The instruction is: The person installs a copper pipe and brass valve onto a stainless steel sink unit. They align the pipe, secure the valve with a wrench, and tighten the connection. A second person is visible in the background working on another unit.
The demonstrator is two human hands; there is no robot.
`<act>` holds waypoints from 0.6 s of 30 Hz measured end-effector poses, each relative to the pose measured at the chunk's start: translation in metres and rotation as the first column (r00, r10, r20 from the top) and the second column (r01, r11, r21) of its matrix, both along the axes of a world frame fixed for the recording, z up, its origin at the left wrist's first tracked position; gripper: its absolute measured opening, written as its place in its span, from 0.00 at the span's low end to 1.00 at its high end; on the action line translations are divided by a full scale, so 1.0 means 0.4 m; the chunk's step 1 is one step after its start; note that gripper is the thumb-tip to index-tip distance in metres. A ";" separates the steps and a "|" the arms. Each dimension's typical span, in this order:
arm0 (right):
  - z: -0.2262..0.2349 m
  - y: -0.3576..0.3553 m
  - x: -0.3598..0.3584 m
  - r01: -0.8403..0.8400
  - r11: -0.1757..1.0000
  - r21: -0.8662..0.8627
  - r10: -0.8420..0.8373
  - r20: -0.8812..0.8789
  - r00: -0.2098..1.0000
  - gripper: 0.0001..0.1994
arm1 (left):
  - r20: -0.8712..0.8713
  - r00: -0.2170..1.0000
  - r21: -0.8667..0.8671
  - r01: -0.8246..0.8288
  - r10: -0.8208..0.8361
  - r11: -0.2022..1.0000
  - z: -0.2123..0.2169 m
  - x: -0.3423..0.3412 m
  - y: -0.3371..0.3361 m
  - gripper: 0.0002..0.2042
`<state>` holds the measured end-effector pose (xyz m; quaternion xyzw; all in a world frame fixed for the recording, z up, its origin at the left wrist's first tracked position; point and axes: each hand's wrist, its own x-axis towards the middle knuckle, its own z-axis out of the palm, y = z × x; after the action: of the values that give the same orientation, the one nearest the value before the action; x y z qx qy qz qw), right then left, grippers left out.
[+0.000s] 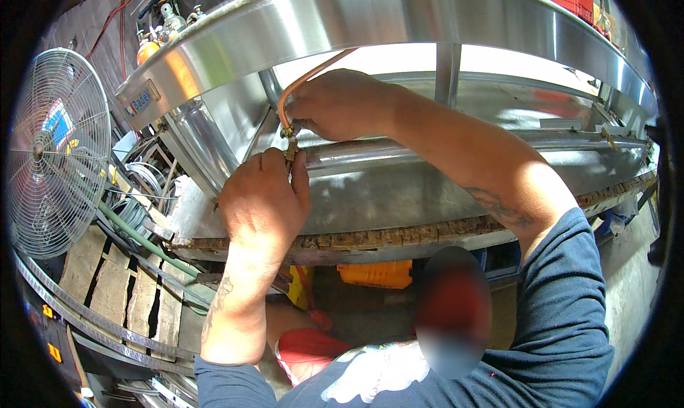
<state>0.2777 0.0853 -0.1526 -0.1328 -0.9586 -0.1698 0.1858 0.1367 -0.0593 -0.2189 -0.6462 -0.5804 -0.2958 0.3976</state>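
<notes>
A bent copper tube [305, 77] comes down from under the steel apron and meets a brass fitting [291, 150]. My left hand [265, 198] is closed round the fitting from below, with the thumb along its right side. Just above, my right hand [345, 105] is closed at the lower part of the tube, beside the joint. Its fingertips are partly hidden behind the hand and tube. Behind the left hand, a horizontal steel pipe [370, 152] runs off to the right.
A shiny steel apron [320, 20] curves above my hands, with a steel leg [203, 134] at the left. Below runs a rough wooden edge [399, 233]. Left stand a wire-caged fan [60, 152], hoses [125, 233] and pallet boards [110, 294]. An orange container [375, 274] lies underneath.
</notes>
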 end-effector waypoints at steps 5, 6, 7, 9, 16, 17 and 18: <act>0.003 -0.004 0.009 -0.003 0.999 0.038 0.003 -0.002 1.000 0.09 | -0.077 0.996 0.052 0.052 -0.048 0.997 -0.001 -0.009 0.010 0.13; 0.004 -0.002 0.010 -0.001 1.000 0.013 0.001 -0.001 1.000 0.09 | -0.095 0.994 0.060 0.062 -0.056 0.996 0.000 -0.009 0.007 0.13; 0.005 0.001 0.011 0.016 1.000 -0.011 -0.016 0.016 1.000 0.10 | -0.031 0.997 0.031 0.070 -0.069 0.997 0.001 -0.007 0.001 0.14; 0.007 0.005 0.010 -0.003 1.000 -0.002 0.003 0.023 1.000 0.10 | 0.092 0.993 -0.060 0.085 -0.079 0.995 0.019 0.001 -0.022 0.16; 0.020 -0.005 0.009 0.062 0.995 -0.078 -0.054 0.097 0.994 0.12 | -0.022 0.916 0.347 0.383 -0.401 0.856 0.340 -0.072 -0.041 0.09; 0.023 -0.007 0.008 0.061 0.993 -0.098 -0.049 0.118 0.992 0.12 | -0.061 0.967 0.350 0.251 -0.246 0.902 0.419 -0.109 0.002 0.13; 0.025 -0.009 0.012 0.075 0.996 -0.055 -0.066 0.144 0.987 0.11 | -0.303 0.920 0.328 0.344 -0.247 0.880 0.472 -0.138 0.053 0.16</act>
<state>0.2823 0.0819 -0.1427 -0.1598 -0.9688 -0.1562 0.1068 0.0815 -0.0381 -0.0300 -0.6719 -0.3514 -0.3745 0.5336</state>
